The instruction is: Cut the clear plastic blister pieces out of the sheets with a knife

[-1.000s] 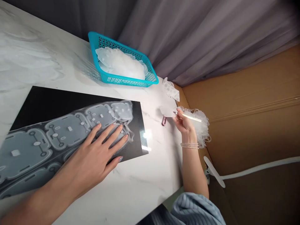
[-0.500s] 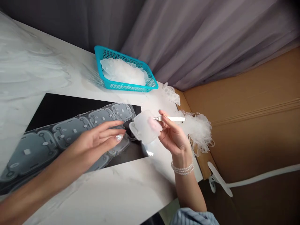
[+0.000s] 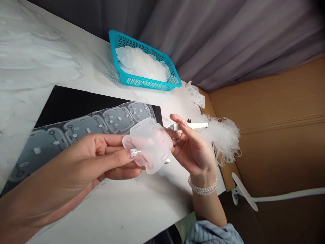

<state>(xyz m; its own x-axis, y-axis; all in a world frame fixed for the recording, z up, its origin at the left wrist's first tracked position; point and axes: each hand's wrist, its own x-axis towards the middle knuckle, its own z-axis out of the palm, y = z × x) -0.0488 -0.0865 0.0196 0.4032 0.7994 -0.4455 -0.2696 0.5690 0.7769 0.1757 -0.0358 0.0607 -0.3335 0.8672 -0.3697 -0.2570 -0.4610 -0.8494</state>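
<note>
Between the thumb and fingers of my left hand (image 3: 109, 157) is a translucent, milky sheet piece (image 3: 149, 145) with a notched outline and small holes. My right hand (image 3: 193, 145) pinches a slim white pen-like tool (image 3: 194, 125) with a pointed metal tip; its exact kind is unclear. Some right fingertips are partly hidden behind the piece's right edge, and pink shows through it. Under and beyond my left hand, a larger clear sheet (image 3: 81, 130) of joined pieces with the same outline lies on a black board (image 3: 68, 103).
A turquoise basket (image 3: 146, 84) holding a heap of milky pieces stands at the back. Thin translucent scraps (image 3: 224, 139) pile up at the table's right edge, beside cardboard (image 3: 274, 98). A white clamp (image 3: 245, 191) sits lower right. Plastic film (image 3: 33, 57) covers the left side.
My left hand has moved right and closed on the milky piece, which now lies turned flatter toward me. My right hand keeps the white tool, its fingers less over the piece. The view has shifted slightly.
</note>
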